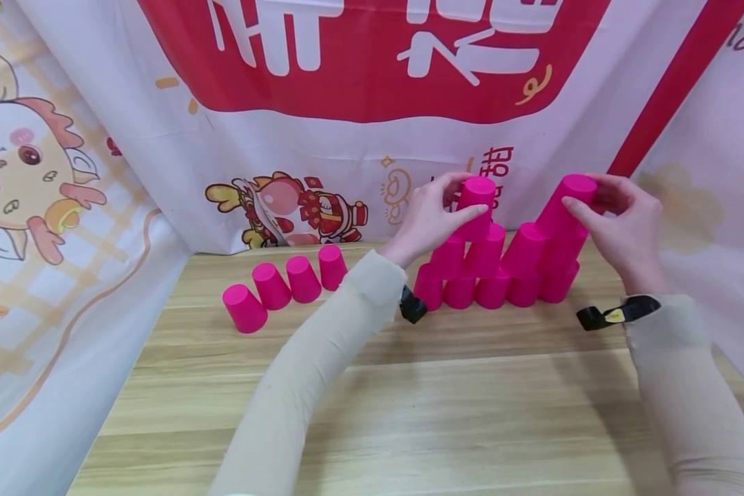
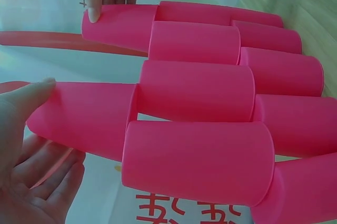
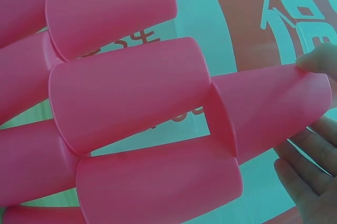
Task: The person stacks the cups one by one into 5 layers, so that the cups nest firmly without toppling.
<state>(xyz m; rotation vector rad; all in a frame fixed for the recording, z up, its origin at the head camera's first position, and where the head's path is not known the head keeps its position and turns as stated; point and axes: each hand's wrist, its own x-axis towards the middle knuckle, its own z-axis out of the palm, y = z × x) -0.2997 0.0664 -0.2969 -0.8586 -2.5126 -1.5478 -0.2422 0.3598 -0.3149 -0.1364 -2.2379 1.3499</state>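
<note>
Upside-down pink cups stand in stacked rows at the right of the head view, with a bottom row point(image 1: 491, 292) and a second row point(image 1: 485, 253) on it. My left hand point(image 1: 430, 217) pinches a pink cup point(image 1: 480, 196) between thumb and fingers, its rim at the tops of two second-row cups at the left end. At the right end, my right hand point(image 1: 629, 217) holds another pink cup point(image 1: 567, 207) the same way. In the right wrist view this cup point(image 3: 274, 108) is tilted slightly, its rim touching the cups below.
Several more upside-down pink cups point(image 1: 271, 286) stand in a slanting line to the left on the wooden table point(image 1: 446, 413). A printed cloth point(image 1: 372, 158) hangs close behind the stack. Black wrist straps point(image 1: 641, 308) sit over the beige sleeves.
</note>
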